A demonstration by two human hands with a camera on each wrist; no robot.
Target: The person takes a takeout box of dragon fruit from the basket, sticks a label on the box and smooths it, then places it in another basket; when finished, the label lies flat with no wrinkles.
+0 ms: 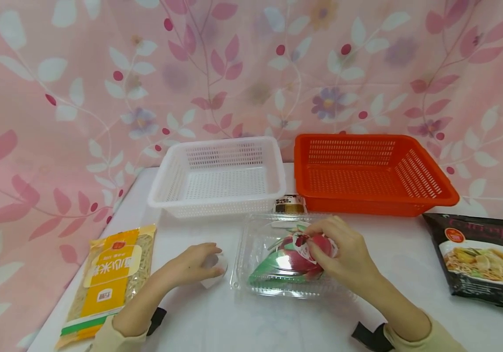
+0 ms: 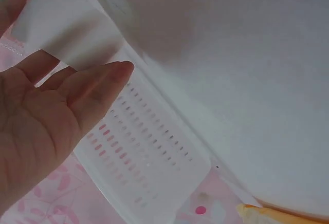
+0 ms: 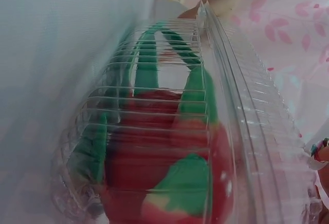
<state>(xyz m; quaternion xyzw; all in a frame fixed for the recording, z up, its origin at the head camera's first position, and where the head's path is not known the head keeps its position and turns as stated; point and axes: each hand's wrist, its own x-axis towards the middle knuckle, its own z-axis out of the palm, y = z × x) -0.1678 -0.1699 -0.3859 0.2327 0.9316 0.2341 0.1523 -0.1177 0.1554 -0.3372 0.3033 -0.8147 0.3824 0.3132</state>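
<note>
A: Grip check from my end. Head view: right hand (image 1: 343,249) lies on top of the clear clamshell box (image 1: 251,274), fingers curled over the lid and pinching at the round printed label (image 1: 301,247). My guess is it's pressing down to pin the box flat on the white table (image 1: 242,322).

B: And the left?

A: Left hand (image 1: 194,264) is just left of the box, fingers loosely bent around a small white piece (image 1: 213,269), paper or film, can't tell which. It touches the table at the box's left edge, probably to stop it sliding.

B: Where's the box?

A: Table centre, near side. Red and green fruit (image 1: 295,261) inside, dragon fruit by the look of it. Far side has the white basket (image 1: 218,178) on the left and the orange basket (image 1: 370,173) on the right, both open-side up. A small brown-labelled pack (image 1: 289,204) peeks out between them. Yellow noodle bag (image 1: 110,278) far left, black noodle packet (image 1: 480,256) far right.

B: Left wrist?

A: Palm (image 2: 36,126) open to the camera, fingers straightish against a white strip (image 2: 72,29). White basket wall (image 2: 144,152) behind.

B: Right wrist?

A: Only the ribbed box wall (image 3: 164,116), fruit (image 3: 164,178) pressed against it. Fingers barely in view, so no grip reading there.
</note>
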